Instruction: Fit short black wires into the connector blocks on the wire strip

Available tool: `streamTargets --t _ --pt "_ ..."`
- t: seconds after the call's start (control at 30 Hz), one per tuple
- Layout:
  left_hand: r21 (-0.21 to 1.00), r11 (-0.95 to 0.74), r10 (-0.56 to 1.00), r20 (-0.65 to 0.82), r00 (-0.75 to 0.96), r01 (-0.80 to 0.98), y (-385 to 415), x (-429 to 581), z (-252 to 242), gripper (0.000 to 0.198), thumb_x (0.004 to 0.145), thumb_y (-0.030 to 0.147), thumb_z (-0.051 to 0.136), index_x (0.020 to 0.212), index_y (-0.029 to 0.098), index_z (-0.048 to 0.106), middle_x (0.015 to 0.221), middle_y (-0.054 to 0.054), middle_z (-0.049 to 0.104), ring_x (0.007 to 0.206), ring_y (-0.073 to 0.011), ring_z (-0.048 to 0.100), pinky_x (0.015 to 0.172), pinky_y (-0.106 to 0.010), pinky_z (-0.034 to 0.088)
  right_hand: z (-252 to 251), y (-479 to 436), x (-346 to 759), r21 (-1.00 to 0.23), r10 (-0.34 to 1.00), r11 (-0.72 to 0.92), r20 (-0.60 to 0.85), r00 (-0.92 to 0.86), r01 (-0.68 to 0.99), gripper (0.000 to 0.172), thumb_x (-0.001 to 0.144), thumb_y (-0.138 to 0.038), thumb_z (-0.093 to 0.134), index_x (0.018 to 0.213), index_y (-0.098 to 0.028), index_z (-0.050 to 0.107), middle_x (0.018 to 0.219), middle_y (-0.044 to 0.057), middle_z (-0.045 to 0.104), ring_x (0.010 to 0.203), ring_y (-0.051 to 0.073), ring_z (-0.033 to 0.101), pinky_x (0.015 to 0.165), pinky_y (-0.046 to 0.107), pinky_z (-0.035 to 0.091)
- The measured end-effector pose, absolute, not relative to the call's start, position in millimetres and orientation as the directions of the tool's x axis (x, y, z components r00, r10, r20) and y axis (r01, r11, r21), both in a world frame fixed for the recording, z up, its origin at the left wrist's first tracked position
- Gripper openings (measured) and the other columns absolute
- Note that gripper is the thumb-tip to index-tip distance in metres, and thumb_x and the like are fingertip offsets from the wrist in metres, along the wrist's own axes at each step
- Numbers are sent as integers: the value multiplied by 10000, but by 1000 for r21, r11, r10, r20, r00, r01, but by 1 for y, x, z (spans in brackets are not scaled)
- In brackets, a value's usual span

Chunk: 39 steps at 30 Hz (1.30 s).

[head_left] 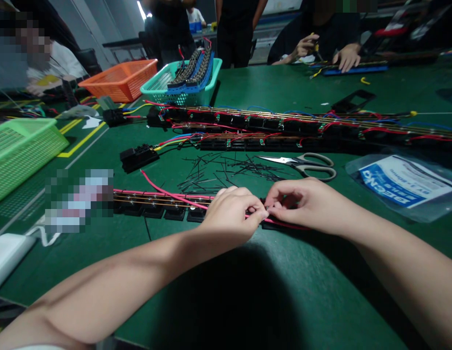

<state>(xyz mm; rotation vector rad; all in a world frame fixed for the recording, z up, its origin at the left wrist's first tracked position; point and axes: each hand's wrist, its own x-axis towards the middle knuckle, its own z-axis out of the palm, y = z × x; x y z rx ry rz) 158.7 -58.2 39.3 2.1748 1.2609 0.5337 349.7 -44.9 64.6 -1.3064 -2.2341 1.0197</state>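
A long black strip of modules (153,211) with brass-coloured rods lies across the table in front of me. A loose red wire (171,193) runs along it and passes beneath my left hand (233,211). That hand is closed, thumb and forefinger pinched at the wire. My right hand (306,204) meets it fingertip to fingertip over the strip, also pinching; whatever small thing is between those fingers is hidden. Just beyond my hands lie scattered thin black cable ties (229,167) and scissors (298,163) with grey handles.
Further wired black strips (284,121) stretch across the table behind. A plastic bag with a blue label (401,180) lies at right. Green (25,150), orange (119,80) and turquoise (207,78) baskets stand left and back. A co-worker's hands (346,58) work at the far side.
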Motion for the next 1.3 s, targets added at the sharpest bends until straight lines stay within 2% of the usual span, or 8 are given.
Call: streamTargets --t 0.27,0.7,0.93,1.13,1.3 --pt "645 -394 879 57 473 655 -58 159 40 163 859 304 575 773 225 689 858 -3 677 896 -186 573 858 -357 403 64 -42 351 -843 841 192 -123 -527 503 151 754 -336 637 771 -187 660 696 27 695 610 140 604 553 246 474" --pt "622 -416 875 76 477 663 -59 159 39 150 873 312 580 805 231 686 872 0 667 896 -185 566 843 -360 398 62 -41 354 -828 826 210 -133 -547 519 184 752 -364 653 783 -184 629 655 7 643 564 114 545 515 227 433" --pt "639 -421 881 119 458 644 -60 158 39 160 881 327 552 839 220 664 897 -6 649 918 -180 568 847 -340 421 65 -41 355 -753 806 342 -73 -587 562 138 794 -329 604 776 -193 614 655 -3 642 552 112 548 515 222 415" --pt "647 -425 878 126 461 633 -58 157 37 128 858 325 584 846 230 668 890 1 653 917 -182 575 850 -340 432 67 -43 352 -666 773 481 14 -634 571 120 838 -290 563 783 -194 609 642 -11 632 540 103 532 522 215 398" --pt "657 -420 884 138 447 626 -59 158 37 82 812 278 604 815 226 667 879 6 654 910 -184 583 863 -347 438 65 -45 351 -620 759 536 55 -649 574 101 857 -259 533 793 -200 585 651 -18 628 542 106 532 524 217 385"
